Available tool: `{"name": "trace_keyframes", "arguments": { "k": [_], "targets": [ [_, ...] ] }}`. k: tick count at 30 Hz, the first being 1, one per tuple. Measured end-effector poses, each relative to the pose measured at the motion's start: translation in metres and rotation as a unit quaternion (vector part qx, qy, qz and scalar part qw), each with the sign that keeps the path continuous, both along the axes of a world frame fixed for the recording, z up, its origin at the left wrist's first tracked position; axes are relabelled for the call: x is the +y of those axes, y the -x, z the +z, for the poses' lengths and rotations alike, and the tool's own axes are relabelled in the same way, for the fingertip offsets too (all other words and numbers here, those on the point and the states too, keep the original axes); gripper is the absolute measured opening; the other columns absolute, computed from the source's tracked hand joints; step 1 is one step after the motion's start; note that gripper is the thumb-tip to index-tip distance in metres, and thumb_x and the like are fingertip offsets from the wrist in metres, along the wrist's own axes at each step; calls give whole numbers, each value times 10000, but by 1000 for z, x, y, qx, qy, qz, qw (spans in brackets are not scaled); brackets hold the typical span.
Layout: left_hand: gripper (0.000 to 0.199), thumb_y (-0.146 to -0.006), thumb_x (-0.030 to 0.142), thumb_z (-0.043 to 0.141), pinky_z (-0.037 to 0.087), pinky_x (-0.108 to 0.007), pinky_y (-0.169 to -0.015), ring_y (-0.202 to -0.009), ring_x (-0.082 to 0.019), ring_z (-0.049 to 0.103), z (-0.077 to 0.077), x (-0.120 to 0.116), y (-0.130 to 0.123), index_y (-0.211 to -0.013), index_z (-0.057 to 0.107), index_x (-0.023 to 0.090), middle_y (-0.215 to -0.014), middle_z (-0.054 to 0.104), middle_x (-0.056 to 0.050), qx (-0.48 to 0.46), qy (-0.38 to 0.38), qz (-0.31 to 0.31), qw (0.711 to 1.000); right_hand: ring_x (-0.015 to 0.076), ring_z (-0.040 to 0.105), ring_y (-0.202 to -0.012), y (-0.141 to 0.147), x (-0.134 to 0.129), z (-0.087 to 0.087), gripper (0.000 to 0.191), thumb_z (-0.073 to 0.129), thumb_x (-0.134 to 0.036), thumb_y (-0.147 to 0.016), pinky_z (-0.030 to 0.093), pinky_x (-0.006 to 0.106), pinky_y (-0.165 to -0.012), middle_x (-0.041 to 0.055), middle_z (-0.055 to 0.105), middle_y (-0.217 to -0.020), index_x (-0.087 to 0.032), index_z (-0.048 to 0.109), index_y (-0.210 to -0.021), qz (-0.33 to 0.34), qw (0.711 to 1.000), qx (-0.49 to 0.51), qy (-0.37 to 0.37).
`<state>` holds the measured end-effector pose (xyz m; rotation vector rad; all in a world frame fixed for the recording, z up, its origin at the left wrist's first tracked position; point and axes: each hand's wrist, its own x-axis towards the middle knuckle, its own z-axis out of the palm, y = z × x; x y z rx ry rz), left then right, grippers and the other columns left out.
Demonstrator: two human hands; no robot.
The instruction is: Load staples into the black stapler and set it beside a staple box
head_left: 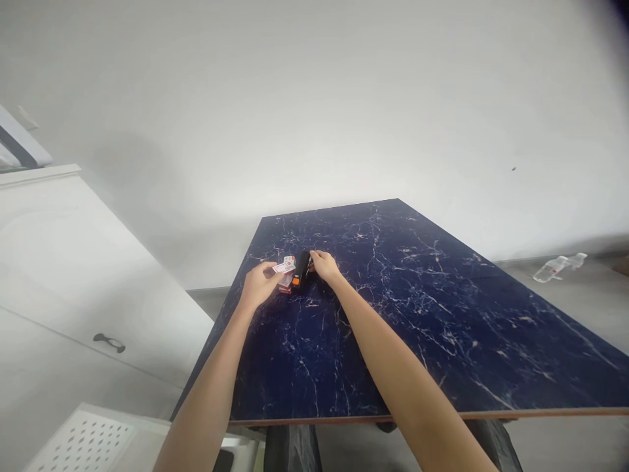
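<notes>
Near the left part of the dark blue marbled table (344, 354), my left hand (259, 283) pinches a small white card with red print (284, 267). Below and behind the card are a clear and red box-like item (285, 283) and another white and red piece (289, 259). A black case with an orange patch (303, 267) stands just right of them. My right hand (323, 263) is at its upper right side, fingers closed together against it; what lies between the fingertips is too small to make out.
A white cabinet (93, 282) with a dark handle stands at the left. A white perforated panel (81, 442) is at the lower left. Plastic bottles (550, 269) lie on the floor at the right. Behind the table rises a pale wall.
</notes>
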<state>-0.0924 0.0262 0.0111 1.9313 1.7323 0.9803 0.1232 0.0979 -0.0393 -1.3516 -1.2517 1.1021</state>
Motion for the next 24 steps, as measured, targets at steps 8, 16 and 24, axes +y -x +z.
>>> {"name": "trace_keyframes", "arguments": {
  "k": [8, 16, 24],
  "targets": [
    [421, -764, 248, 779, 600, -322, -776, -805, -181, 728, -17, 18, 7, -1173, 715, 174, -1219, 710, -121, -253, 26, 41, 966, 155, 681, -594, -1, 7, -5, 282, 484, -321, -965, 563, 250, -635, 45, 704, -731, -154, 698, -888, 9, 999, 30, 9],
    [394, -797, 140, 679, 610, -278, -753, -919, -189, 728, -28, 27, 15, -1190, 692, 164, -1194, 724, -117, -298, 37, 81, 950, 145, 690, -660, 1, 8, -6, 257, 465, -259, -954, 575, 233, -655, 62, 714, -792, -125, 684, -948, 4, 996, 84, 12],
    [423, -811, 132, 636, 618, -311, -741, -920, -214, 746, -38, 34, 21, -1230, 667, 169, -1144, 742, -121, -292, 42, 106, 949, 133, 698, -682, 0, 7, -6, 341, 461, -183, -925, 585, 242, -663, 74, 739, -982, -133, 661, -1197, -10, 999, 48, 6]
  ]
}}
